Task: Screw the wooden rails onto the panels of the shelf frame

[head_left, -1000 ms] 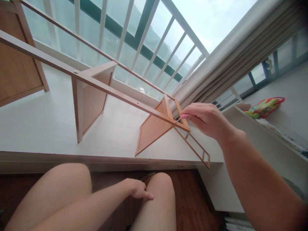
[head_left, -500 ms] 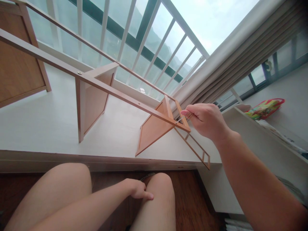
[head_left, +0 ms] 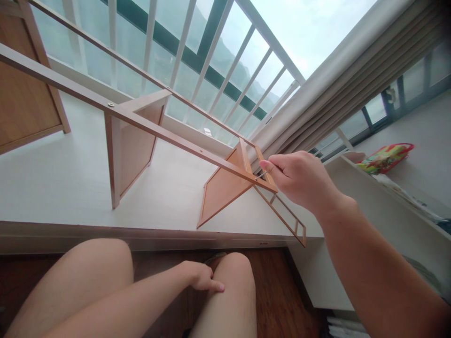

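Slightly to the left, compared with half a second ago, the right hand [head_left: 303,180] has been shifted, while the wooden frame [head_left: 225,188] has stayed in place. A thin metal tool [head_left: 261,175] is pinched between thumb and forefinger. It seems to be a small hex key, though it is too small to be sure. The other fingers are curled in.

The tip of the tool is set against the end of the long, flat rail [head_left: 169,136] of the frame, near the right front corner of the white ledge [head_left: 70,178]. The frame is made of smooth, light brown boards with pale edges and is laid on the matte ledge. A narrow ladder-like part [head_left: 278,214] is stretched down to the front edge. A round metal screw head [head_left: 111,104] is seen further left in the rail.

The left hand [head_left: 202,278] is rested against the bare right knee [head_left: 236,291], with the fingers loosely together and nothing held. At the right, a glossy, colourful bag [head_left: 385,158] is placed on a white shelf [head_left: 366,197]; its print cannot be read.
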A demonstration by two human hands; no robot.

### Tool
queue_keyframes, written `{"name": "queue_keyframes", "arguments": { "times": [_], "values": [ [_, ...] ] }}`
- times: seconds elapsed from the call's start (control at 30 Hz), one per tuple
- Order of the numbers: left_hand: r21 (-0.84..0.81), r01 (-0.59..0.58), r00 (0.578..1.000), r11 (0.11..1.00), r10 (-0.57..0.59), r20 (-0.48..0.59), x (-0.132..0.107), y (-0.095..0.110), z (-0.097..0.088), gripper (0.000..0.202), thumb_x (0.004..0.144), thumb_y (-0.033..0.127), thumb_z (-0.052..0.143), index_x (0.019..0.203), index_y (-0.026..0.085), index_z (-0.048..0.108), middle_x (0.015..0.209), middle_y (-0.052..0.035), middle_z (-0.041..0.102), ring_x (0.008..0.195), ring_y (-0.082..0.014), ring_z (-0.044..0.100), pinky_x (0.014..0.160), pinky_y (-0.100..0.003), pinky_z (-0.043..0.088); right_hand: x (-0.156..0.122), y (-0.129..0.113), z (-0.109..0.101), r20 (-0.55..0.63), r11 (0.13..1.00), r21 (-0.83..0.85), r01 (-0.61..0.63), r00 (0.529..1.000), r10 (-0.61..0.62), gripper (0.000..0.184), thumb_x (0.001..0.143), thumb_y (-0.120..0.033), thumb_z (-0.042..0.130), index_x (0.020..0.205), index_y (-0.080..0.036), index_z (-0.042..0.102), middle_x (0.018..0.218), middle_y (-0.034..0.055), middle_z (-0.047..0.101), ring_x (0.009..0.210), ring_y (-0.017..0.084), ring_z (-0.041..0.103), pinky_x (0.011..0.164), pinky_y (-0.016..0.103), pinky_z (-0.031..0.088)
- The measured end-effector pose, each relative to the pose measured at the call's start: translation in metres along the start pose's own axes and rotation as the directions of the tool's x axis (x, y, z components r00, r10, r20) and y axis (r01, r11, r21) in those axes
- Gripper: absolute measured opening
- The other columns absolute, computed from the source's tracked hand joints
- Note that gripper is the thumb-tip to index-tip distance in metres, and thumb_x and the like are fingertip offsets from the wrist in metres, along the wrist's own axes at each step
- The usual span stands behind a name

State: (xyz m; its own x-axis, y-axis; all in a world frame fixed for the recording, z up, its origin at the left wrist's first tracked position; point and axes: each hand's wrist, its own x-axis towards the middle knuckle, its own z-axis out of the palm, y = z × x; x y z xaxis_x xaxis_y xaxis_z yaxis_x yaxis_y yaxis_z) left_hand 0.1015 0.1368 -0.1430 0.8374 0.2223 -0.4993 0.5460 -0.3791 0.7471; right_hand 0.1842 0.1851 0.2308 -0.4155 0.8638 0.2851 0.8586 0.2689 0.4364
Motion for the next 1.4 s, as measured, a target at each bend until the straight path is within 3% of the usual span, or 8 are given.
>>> {"name": "queue_keyframes", "arguments": {
  "times": [0.4, 0.6, 0.87, 1.13, 1.23, 1.4],
  "values": [
    [0.006, -0.005, 1.0, 1.0, 0.005, -0.008, -0.002, 0.0, 0.002, 0.103, 0.067, 0.094, 0.027, 0.121, 0.015, 0.067, 0.125, -0.023, 0.063, 0.114, -0.0419, 0.06, 0.098, -0.053, 0.047, -0.001, -0.005, 0.001, -0.02, 0.986, 0.108, -0.128, 0.991, 0.131, 0.058, 0.096, -0.049, 0.04, 0.045, -0.02, 0.043, 0.042, 0.001, 0.035, 0.042, 0.012, 0.028, 0.047, 0.031, 0.019],
    [0.006, -0.012, 1.0, 1.0, 0.012, -0.003, -0.005, 0.001, 0.0, 0.102, 0.068, 0.093, 0.028, 0.121, 0.014, 0.066, 0.127, -0.0232, 0.062, 0.116, -0.0422, 0.059, 0.099, -0.053, 0.046, -0.001, -0.002, 0.001, 0.049, 0.985, 0.101, -0.14, 0.99, 0.135, 0.049, 0.095, -0.043, 0.043, 0.052, -0.02, 0.044, 0.049, -0.0001, 0.038, 0.046, 0.012, 0.026, 0.049, 0.03, 0.02],
    [0.009, 0.005, 1.0, 1.0, -0.005, -0.01, -0.006, 0.003, 0.0, 0.099, 0.069, 0.091, 0.029, 0.12, 0.016, 0.067, 0.126, -0.0215, 0.062, 0.115, -0.0407, 0.06, 0.098, -0.051, 0.047, 0.0, 0.008, 0.003, 0.119, 0.975, 0.213, -0.069, 0.992, 0.044, 0.043, 0.096, -0.042, 0.046, 0.059, -0.02, 0.04, 0.051, -0.0035, 0.037, 0.051, 0.011, 0.029, 0.053, 0.027, 0.021],
    [0.023, -0.001, 1.0, 1.0, 0.002, -0.007, -0.004, 0.004, -0.001, 0.101, 0.07, 0.092, 0.028, 0.123, 0.014, 0.065, 0.127, -0.0225, 0.061, 0.117, -0.0422, 0.059, 0.098, -0.054, 0.048, 0.002, 0.023, 0.012, 0.004, 0.945, 0.269, 0.186, 0.981, -0.194, 0.037, 0.097, -0.039, 0.045, 0.065, -0.02, 0.045, 0.063, -0.0004, 0.045, 0.062, 0.014, 0.041, 0.061, 0.026, 0.03],
    [0.018, 0.0, 1.0, 1.0, 0.001, -0.006, -0.005, 0.004, -0.001, 0.101, 0.07, 0.092, 0.028, 0.122, 0.014, 0.066, 0.126, -0.0232, 0.062, 0.116, -0.0428, 0.059, 0.098, -0.054, 0.048, -0.001, 0.023, 0.012, 0.009, 0.966, 0.222, 0.133, 0.99, -0.138, 0.039, 0.097, -0.04, 0.045, 0.063, -0.02, 0.044, 0.062, -0.0004, 0.044, 0.06, 0.014, 0.039, 0.059, 0.027, 0.028],
    [0.008, -0.002, 1.0, 1.0, 0.002, -0.01, -0.004, 0.003, 0.0, 0.102, 0.07, 0.092, 0.029, 0.122, 0.013, 0.066, 0.127, -0.0236, 0.061, 0.115, -0.0437, 0.059, 0.098, -0.056, 0.047, -0.002, 0.009, 0.008, 0.02, 0.988, 0.143, -0.055, 0.998, 0.052, 0.048, 0.096, -0.044, 0.043, 0.055, -0.02, 0.043, 0.051, -0.0009, 0.039, 0.051, 0.013, 0.033, 0.056, 0.03, 0.021]
  ]
}}
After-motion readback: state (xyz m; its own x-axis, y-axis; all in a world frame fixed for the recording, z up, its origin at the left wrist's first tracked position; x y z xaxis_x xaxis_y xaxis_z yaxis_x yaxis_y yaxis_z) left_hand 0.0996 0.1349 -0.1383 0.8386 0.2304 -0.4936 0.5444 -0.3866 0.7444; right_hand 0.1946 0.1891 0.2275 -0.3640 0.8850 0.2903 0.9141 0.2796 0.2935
